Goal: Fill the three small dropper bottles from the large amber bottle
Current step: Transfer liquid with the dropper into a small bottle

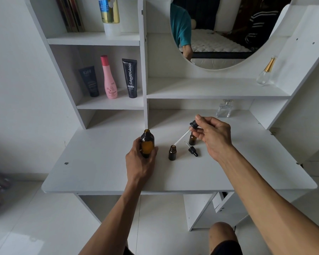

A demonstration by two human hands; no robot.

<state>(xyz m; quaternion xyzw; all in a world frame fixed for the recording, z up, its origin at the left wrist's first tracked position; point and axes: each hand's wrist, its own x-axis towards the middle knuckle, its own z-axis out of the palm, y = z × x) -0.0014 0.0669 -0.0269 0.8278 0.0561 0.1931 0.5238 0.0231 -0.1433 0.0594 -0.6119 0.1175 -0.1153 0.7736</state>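
**Clerk:** While the left hand (140, 159) wraps its fingers and thumb round the large amber bottle (147, 144), uncapped and upright on the white desk (99, 162), what do I enter for handling?

**Keeper:** Item one: glass by the look of it, rigid, likely smooth and breakable. Hold low on the body, as now; keep the open neck clear.

**Clerk:** Right hand (213, 137)?

**Keeper:** Pinching the black cap of a dropper (189, 131) between thumb and fingertips. Its thin clear pipette slants down, tip at the mouth of the near small bottle (172, 153). Item two: light, slender, probably brittle. Grip the collar, never the tube.

**Clerk:** Remaining small bottles?

**Keeper:** A second bottle (192, 139) stands just behind, partly hidden by the fingers. A loose dropper (192, 150) lies on the desk between the two. A third bottle I cannot find. Light and easily tipped, I judge; steady them at the base.
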